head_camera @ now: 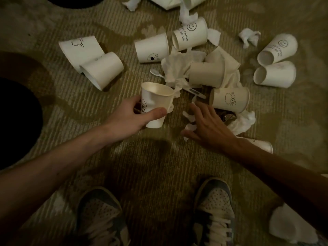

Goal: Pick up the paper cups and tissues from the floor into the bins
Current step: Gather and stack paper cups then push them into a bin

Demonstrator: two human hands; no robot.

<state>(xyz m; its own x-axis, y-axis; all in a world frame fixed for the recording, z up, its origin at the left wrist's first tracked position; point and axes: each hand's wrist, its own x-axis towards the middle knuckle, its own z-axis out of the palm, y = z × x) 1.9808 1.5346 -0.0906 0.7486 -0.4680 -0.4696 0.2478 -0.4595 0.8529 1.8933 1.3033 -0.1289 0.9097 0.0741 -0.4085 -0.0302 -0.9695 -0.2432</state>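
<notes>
Paper cup (pixel 262 144) partly under forearm (pixel 284 171)

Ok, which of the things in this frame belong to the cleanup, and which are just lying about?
Job:
dented cup, gripped by the left hand
frog cup, smiley cup and other cups lying on their sides
crumpled tissues
right hand, open over the litter

Lying about:
plastic spoon
shiny crinkled scrap
shoes

Striped olive carpet (pixel 79 112), a white plastic spoon (pixel 155 72) on it, left sneaker (pixel 101 215) and right sneaker (pixel 214 206) below.
</notes>
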